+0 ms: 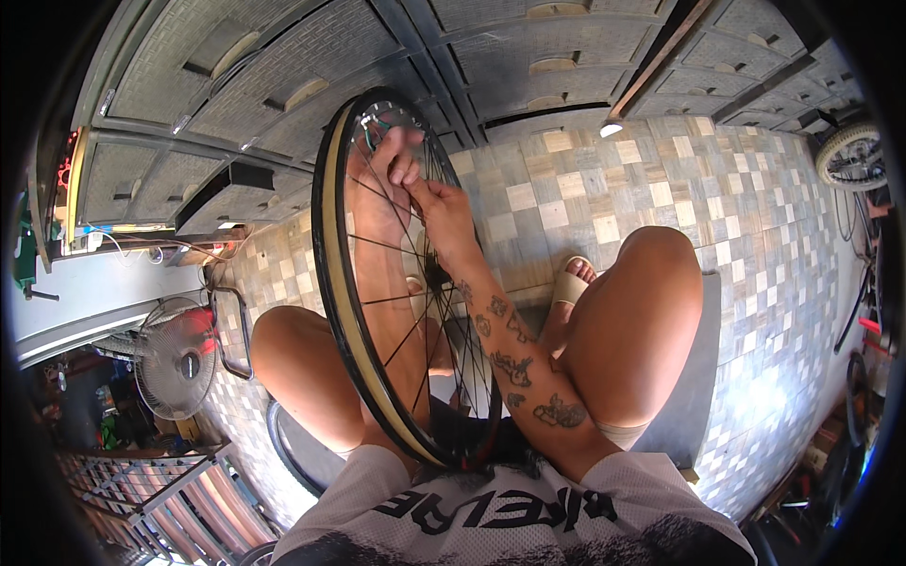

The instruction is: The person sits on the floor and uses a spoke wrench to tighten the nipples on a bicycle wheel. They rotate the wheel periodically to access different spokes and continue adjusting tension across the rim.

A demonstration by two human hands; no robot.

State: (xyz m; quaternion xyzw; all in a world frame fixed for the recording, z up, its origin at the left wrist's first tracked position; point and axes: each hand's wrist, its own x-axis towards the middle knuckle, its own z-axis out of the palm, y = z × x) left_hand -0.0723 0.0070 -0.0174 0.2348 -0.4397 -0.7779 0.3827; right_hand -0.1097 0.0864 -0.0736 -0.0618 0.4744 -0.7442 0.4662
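A bicycle wheel (330, 226) with a black rim, a pale yellow strip around it and black spokes stands tilted between my knees. Its dark hub (436, 274) shows beyond the spokes. My left forearm is seen through the spokes, and my left hand (394, 156) is near the top of the rim, its fingertips smeared by motion. Right beside it, my right hand (447, 219) is closed in a pinch among the upper spokes. What the pinch holds is too small to make out. A thin green strand (373, 130) shows at the rim by my left hand.
Grey drawer cabinets (359, 47) line the far side. A fan (176, 358) stands at the left, above a rack (160, 486). Another wheel (849, 156) is at the far right. A dark mat (694, 377) lies under me on the tiled floor (604, 179).
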